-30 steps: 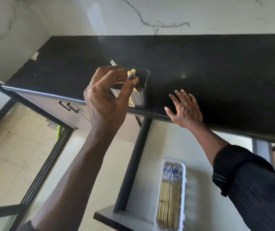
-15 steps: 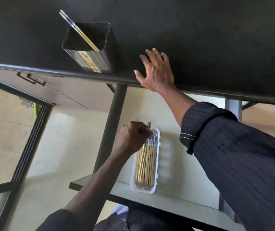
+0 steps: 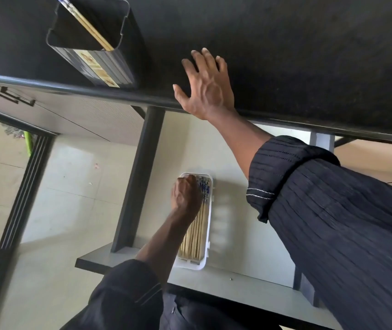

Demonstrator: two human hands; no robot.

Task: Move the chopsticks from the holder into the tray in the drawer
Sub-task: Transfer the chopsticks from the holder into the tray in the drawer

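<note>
A black chopstick holder stands on the dark countertop near its front edge, with a pair of chopsticks leaning inside. Below, the white tray lies in the open drawer, filled with several bamboo chopsticks with blue-patterned tops. My left hand is down in the far end of the tray, curled over the chopsticks' tops; its fingers are hidden beneath it. My right hand rests flat on the counter edge, fingers spread, holding nothing.
The drawer's dark left wall runs beside the tray. A cabinet front with dark handles is at left. A dark door frame crosses the pale tiled floor at lower left, and a green object lies near it.
My left hand took chopsticks out of the holder, carried them down to the drawer, and now sits lower, inside the tray. My right hand stayed on the counter.
</note>
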